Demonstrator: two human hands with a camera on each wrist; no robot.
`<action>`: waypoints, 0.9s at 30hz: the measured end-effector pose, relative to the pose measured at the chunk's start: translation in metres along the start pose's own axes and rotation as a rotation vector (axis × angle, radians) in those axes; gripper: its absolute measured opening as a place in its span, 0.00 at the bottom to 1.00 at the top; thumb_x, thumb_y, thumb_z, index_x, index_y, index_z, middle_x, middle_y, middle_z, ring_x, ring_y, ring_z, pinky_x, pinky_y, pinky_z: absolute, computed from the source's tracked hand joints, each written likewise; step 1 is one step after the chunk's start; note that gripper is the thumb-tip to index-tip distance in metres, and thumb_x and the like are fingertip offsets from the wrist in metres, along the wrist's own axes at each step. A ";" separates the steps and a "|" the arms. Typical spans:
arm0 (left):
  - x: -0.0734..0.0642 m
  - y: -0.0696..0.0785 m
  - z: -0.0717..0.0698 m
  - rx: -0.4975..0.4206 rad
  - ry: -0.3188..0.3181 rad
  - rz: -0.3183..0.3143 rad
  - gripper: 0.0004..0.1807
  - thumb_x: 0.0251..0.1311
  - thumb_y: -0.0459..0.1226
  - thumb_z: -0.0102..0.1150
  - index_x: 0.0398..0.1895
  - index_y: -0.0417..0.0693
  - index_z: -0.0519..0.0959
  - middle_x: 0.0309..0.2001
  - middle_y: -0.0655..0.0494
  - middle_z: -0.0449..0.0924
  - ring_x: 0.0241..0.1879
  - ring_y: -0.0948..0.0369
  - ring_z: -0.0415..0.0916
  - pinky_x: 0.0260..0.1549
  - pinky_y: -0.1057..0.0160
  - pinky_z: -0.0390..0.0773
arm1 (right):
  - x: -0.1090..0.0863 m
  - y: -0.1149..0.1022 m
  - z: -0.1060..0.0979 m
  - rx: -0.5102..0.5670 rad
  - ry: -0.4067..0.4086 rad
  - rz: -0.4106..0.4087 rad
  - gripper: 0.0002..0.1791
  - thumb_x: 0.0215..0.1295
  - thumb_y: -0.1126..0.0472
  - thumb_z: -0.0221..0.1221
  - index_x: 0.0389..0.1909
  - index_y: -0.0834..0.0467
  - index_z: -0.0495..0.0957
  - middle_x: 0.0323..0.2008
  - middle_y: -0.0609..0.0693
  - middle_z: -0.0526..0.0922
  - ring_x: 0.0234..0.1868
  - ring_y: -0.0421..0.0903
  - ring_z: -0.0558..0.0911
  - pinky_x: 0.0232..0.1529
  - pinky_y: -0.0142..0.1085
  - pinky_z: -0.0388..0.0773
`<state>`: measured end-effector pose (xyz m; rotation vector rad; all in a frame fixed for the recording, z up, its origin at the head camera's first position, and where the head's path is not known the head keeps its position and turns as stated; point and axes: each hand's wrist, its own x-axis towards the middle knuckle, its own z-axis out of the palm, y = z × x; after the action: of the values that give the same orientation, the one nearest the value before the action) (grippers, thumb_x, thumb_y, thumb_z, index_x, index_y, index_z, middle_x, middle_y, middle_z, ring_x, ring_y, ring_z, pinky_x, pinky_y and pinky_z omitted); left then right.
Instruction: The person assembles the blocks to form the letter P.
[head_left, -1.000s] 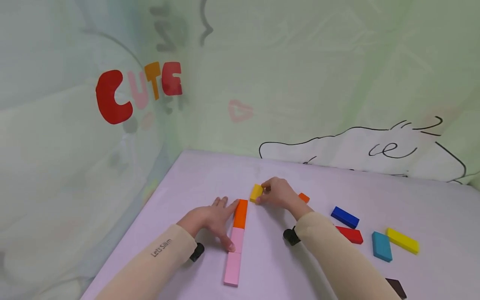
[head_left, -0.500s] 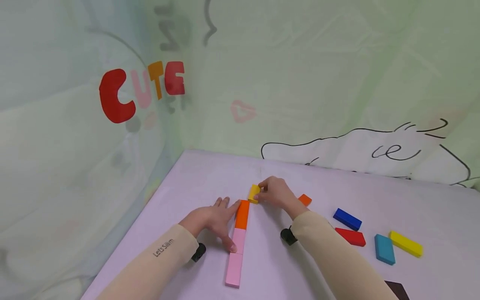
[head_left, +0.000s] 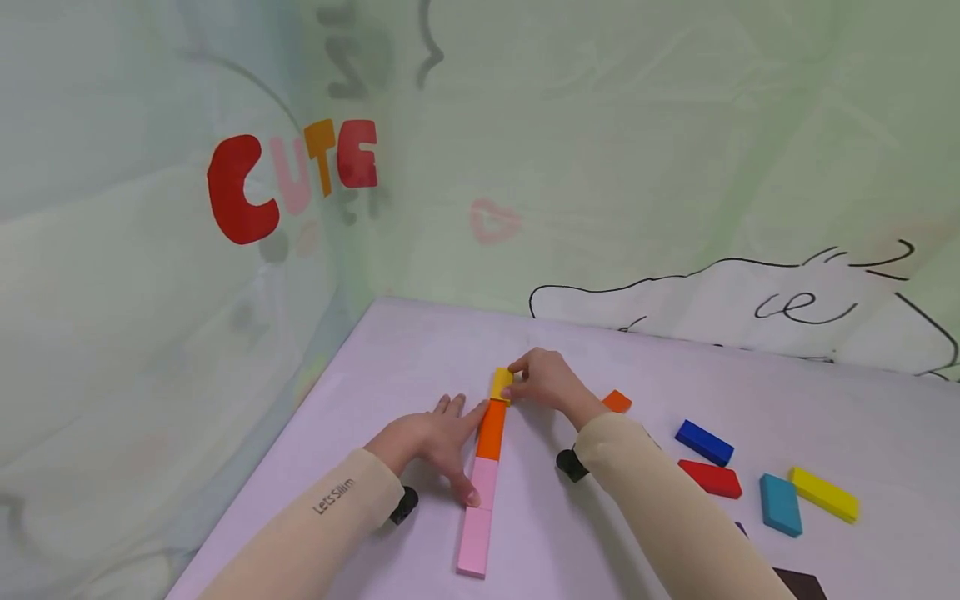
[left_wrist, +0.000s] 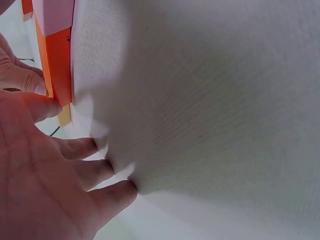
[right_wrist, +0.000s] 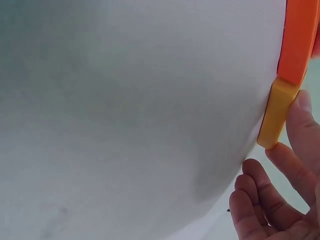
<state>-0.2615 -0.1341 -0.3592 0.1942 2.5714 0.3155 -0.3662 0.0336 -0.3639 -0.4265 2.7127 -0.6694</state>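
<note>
Two pink blocks (head_left: 474, 543) and an orange block (head_left: 492, 429) lie end to end in a row on the pale cloth-covered table. At the far end of the row, a golden-yellow block (head_left: 500, 382) meets the orange one. My right hand (head_left: 550, 379) pinches this yellow block between thumb and index finger; in the right wrist view its near end (right_wrist: 281, 107) sits against the orange block, slightly angled to it. Along the row's left side rests my left hand (head_left: 433, 436), fingers spread, thumb at the pink blocks and index finger (left_wrist: 47, 106) at the orange block's far end.
To the right lie another orange block (head_left: 617, 401), a blue block (head_left: 704, 442), a red block (head_left: 709, 479), a teal block (head_left: 781, 505), a bright yellow block (head_left: 824, 494) and a dark brown block (head_left: 801, 582). Fabric walls (head_left: 637, 167) stand behind and at left.
My right hand has brought the yellow block leftward, from right of the orange block's far end into line with the row. The left hand keeps its place on the row.
</note>
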 end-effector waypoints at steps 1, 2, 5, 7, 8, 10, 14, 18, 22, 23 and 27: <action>0.000 0.001 0.000 0.002 -0.001 0.000 0.65 0.45 0.56 0.80 0.83 0.62 0.49 0.83 0.48 0.46 0.83 0.45 0.43 0.72 0.35 0.63 | 0.000 0.000 0.000 -0.003 -0.001 -0.001 0.27 0.66 0.56 0.69 0.63 0.61 0.80 0.55 0.61 0.82 0.48 0.53 0.79 0.54 0.42 0.83; 0.001 0.001 0.000 0.005 -0.001 0.000 0.65 0.44 0.56 0.80 0.83 0.62 0.49 0.83 0.48 0.45 0.83 0.45 0.43 0.72 0.35 0.64 | 0.000 0.000 0.000 -0.008 -0.003 -0.006 0.27 0.66 0.56 0.69 0.63 0.61 0.80 0.55 0.61 0.82 0.48 0.53 0.79 0.54 0.42 0.83; 0.001 0.002 0.000 0.011 -0.003 -0.005 0.65 0.44 0.56 0.80 0.83 0.62 0.49 0.83 0.48 0.45 0.82 0.45 0.43 0.72 0.35 0.64 | 0.000 0.000 0.000 -0.023 -0.005 -0.018 0.26 0.66 0.56 0.69 0.62 0.61 0.81 0.54 0.61 0.82 0.47 0.53 0.80 0.53 0.42 0.83; 0.002 0.003 0.000 0.014 -0.002 -0.010 0.65 0.44 0.56 0.80 0.83 0.63 0.49 0.83 0.48 0.45 0.82 0.45 0.43 0.71 0.35 0.65 | 0.000 -0.001 0.001 -0.030 -0.006 -0.022 0.26 0.65 0.56 0.69 0.62 0.61 0.81 0.55 0.61 0.83 0.47 0.53 0.80 0.53 0.42 0.83; 0.002 0.003 0.000 0.015 -0.002 -0.011 0.65 0.44 0.56 0.80 0.83 0.63 0.49 0.83 0.48 0.45 0.82 0.45 0.43 0.71 0.35 0.65 | 0.000 -0.001 0.001 -0.033 -0.006 -0.025 0.26 0.65 0.56 0.69 0.62 0.61 0.81 0.55 0.61 0.83 0.47 0.52 0.80 0.53 0.42 0.83; 0.001 0.003 0.000 0.015 -0.002 -0.013 0.65 0.44 0.56 0.80 0.83 0.63 0.49 0.84 0.48 0.45 0.83 0.45 0.43 0.71 0.35 0.64 | 0.001 -0.001 0.001 -0.035 -0.004 -0.024 0.25 0.65 0.56 0.69 0.61 0.60 0.81 0.57 0.60 0.83 0.48 0.52 0.79 0.54 0.42 0.83; 0.001 0.003 0.000 0.014 -0.002 -0.011 0.65 0.44 0.56 0.80 0.83 0.62 0.49 0.83 0.48 0.45 0.83 0.45 0.42 0.72 0.35 0.64 | 0.003 -0.002 0.002 -0.037 0.001 -0.021 0.25 0.65 0.56 0.70 0.61 0.60 0.82 0.59 0.60 0.82 0.49 0.52 0.79 0.56 0.43 0.82; 0.000 0.003 0.000 0.006 -0.002 -0.009 0.65 0.44 0.55 0.80 0.83 0.62 0.49 0.83 0.47 0.45 0.83 0.45 0.42 0.72 0.35 0.63 | 0.004 -0.001 0.004 -0.046 0.005 -0.021 0.25 0.65 0.55 0.70 0.61 0.59 0.82 0.59 0.59 0.82 0.50 0.52 0.79 0.57 0.44 0.82; -0.001 0.003 0.000 0.003 -0.001 -0.010 0.64 0.44 0.55 0.80 0.83 0.62 0.50 0.83 0.48 0.45 0.83 0.45 0.43 0.72 0.35 0.63 | 0.004 -0.001 0.004 -0.057 0.004 -0.024 0.25 0.65 0.55 0.70 0.61 0.59 0.82 0.59 0.60 0.82 0.51 0.53 0.80 0.58 0.44 0.82; -0.001 0.003 0.000 0.003 -0.001 -0.010 0.64 0.44 0.55 0.80 0.83 0.62 0.50 0.83 0.48 0.45 0.83 0.45 0.43 0.72 0.35 0.63 | 0.004 0.000 0.004 -0.060 0.002 -0.023 0.25 0.65 0.55 0.70 0.61 0.59 0.81 0.59 0.60 0.82 0.51 0.53 0.80 0.58 0.45 0.82; -0.001 0.003 0.000 0.006 0.000 -0.011 0.64 0.44 0.55 0.80 0.83 0.62 0.50 0.83 0.48 0.45 0.83 0.45 0.43 0.72 0.35 0.64 | 0.004 -0.001 0.003 -0.066 0.000 -0.023 0.26 0.64 0.54 0.70 0.62 0.59 0.81 0.58 0.61 0.83 0.52 0.54 0.80 0.58 0.45 0.82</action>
<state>-0.2605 -0.1319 -0.3577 0.1816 2.5728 0.3042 -0.3682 0.0302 -0.3669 -0.4741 2.7396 -0.5876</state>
